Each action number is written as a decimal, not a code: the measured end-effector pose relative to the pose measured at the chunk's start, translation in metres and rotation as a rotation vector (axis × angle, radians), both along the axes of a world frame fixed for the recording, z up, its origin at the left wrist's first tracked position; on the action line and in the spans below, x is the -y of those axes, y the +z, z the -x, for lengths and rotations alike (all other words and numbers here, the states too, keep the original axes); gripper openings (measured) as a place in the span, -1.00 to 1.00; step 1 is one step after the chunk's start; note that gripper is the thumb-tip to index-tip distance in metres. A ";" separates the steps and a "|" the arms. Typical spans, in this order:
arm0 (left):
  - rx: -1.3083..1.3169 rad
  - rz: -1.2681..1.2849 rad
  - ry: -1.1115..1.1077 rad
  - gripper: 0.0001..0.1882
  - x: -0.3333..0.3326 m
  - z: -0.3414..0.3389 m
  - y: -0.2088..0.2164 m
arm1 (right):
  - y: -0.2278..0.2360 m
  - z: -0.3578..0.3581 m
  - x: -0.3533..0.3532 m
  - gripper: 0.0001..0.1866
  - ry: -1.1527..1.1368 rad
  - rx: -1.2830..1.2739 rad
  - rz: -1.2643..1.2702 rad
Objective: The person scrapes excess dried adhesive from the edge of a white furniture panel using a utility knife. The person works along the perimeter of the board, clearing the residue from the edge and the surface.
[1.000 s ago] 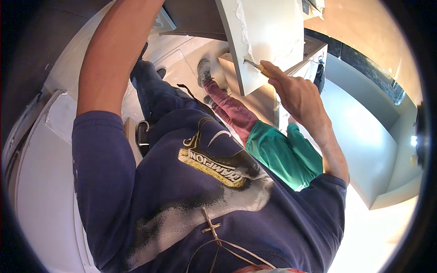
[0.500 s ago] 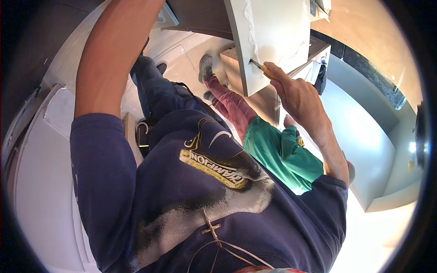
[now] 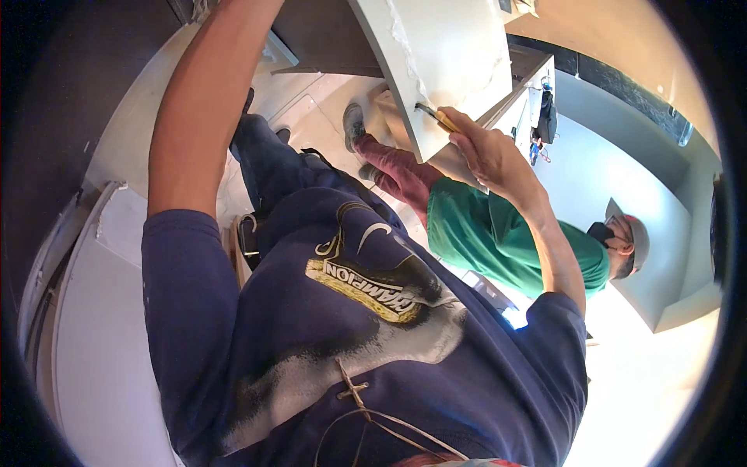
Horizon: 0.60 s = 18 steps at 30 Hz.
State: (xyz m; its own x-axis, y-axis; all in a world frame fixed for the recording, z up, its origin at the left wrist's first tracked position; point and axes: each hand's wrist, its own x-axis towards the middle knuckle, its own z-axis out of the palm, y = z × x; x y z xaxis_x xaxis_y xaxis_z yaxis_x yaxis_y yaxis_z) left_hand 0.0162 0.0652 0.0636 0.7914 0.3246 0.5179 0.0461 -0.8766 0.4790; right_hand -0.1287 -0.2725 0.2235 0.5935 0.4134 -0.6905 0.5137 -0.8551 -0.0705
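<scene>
Right grip [image 3: 498, 159]: I'm closed round a yellow-handled scraper-like tool [image 3: 447, 121] | tip: beyond grip, at white panel [image 3: 459, 58] near its edge | step: apparently edge work | next: likely calls for steady wrist | left grip: unseen, can't tell

I see the left arm [image 3: 204, 117] stretched up and forward, its hand out of sight, the right arm [image 3: 554, 241] raised too, the right hand [image 3: 492, 158] curled in a closed grip

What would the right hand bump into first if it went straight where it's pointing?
Probably the panel: the right hand holds a tool whose tip seems to touch it, though depth is unclear.
</scene>
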 end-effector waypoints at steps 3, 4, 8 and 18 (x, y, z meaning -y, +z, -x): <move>0.043 -0.015 0.005 -0.67 -0.001 -0.003 -0.002 | 0.003 0.003 -0.006 -0.56 0.138 0.116 -0.011; -0.002 -0.017 0.004 -0.67 -0.001 -0.004 -0.003 | 0.006 0.003 -0.010 -0.57 0.222 0.157 -0.031; 0.036 -0.033 0.050 -0.68 0.000 0.000 -0.005 | 0.034 0.010 -0.017 -0.58 0.236 0.215 0.063; -0.050 -0.001 0.016 -0.71 0.003 0.011 0.006 | 0.024 0.039 -0.005 -0.60 -0.174 0.079 -0.044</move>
